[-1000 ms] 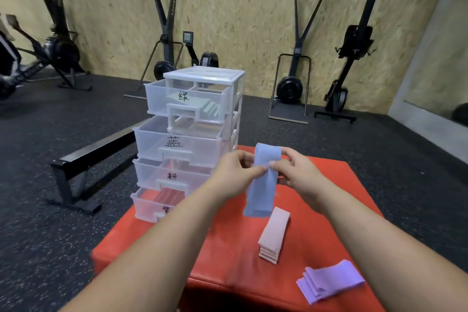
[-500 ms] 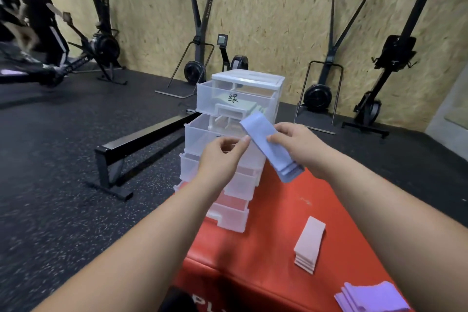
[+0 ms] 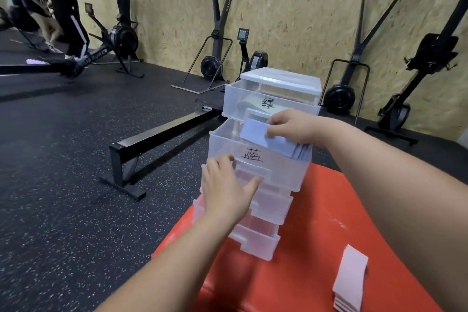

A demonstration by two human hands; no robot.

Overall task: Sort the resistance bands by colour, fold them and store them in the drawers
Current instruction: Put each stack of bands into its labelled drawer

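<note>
Right hand (image 3: 293, 126) with folded blue band (image 3: 255, 132) over drawer (image 3: 286, 172), left hand (image 3: 225, 192) at handle (image 3: 252, 168)

Even, soft indoor light; faint shadows; wide-angle bending at frame edges; motion blur softens people (image 3: 50, 7) at far left.

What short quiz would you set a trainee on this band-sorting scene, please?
1. True or false: the second drawer is pushed fully shut.
2. The folded band pinched in the right hand is: A pink, B blue, C green.
3. Fill in: the left hand touches the second drawer's ____.
Key: 1 false, it is pulled out; 2 B; 3 front.
</note>
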